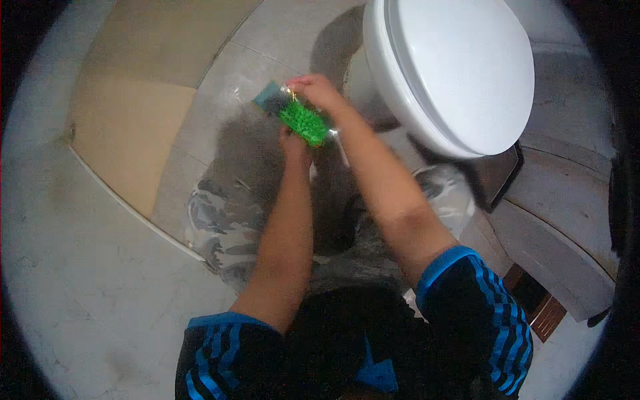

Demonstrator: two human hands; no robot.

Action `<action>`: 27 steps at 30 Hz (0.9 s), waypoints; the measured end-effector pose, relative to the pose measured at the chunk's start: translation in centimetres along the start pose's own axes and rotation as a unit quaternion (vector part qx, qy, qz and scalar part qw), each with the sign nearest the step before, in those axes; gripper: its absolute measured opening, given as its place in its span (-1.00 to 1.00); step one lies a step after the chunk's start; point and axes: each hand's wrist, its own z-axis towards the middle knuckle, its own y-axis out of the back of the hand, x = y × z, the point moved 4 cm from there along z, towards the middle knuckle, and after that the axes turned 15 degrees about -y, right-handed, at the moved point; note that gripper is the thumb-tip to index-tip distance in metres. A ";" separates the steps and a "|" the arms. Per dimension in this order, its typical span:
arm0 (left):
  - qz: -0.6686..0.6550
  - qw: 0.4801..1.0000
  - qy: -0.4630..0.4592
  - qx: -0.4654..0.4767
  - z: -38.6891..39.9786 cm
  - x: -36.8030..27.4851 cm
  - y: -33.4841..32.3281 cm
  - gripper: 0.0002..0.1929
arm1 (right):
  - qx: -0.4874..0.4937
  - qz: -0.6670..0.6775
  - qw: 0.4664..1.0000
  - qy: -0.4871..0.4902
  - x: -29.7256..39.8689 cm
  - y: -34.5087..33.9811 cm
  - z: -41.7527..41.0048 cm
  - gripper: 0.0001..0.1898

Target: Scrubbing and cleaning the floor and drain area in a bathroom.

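Observation:
A bright green tufted cleaning item (pixel 304 122) is held over the tiled floor in front of me, with shiny clear plastic wrapping about it. Joined to its far left end is a blue-green flat piece (pixel 268 96), too blurred to name closer. My right hand (pixel 316 91) pinches the wrapping at the upper edge with thumb and fingers. From below, my left hand (pixel 294 144) grips the near side, its fingers partly hidden under the green tufts.
A white toilet (pixel 465 80) with its lid down stands close on the right. Beside its base is a dark flat-sided object (pixel 495 172). A beige panel (pixel 135 140) lies at the left, near grey tile floor (pixel 260 40). A brown slatted piece (pixel 547 317) is at lower right.

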 end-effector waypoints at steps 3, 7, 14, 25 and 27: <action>-0.035 0.997 -0.045 0.051 0.0 0.0 0.4 -0.74 | 0.005 0.004 1.000 -0.012 0.4 0.1 -0.4 -0.81; -0.071 0.997 -0.009 0.020 -1.0 0.7 0.7 -0.77 | 0.024 -0.001 0.999 -0.027 0.7 0.6 -1.0 -0.82; -0.066 0.997 -0.029 0.013 -1.2 1.4 2.0 -0.75 | 0.019 0.010 1.000 -0.021 1.0 -0.1 -2.7 -0.84; -0.141 0.989 -0.023 -0.030 -0.4 1.9 0.1 -0.76 | -0.018 -0.019 0.999 -0.037 0.4 -0.4 -1.6 -0.82; -0.146 0.988 -0.043 0.002 -0.6 1.6 -0.3 -0.76 | -0.028 -0.059 0.998 -0.018 0.4 -0.3 -2.0 -0.82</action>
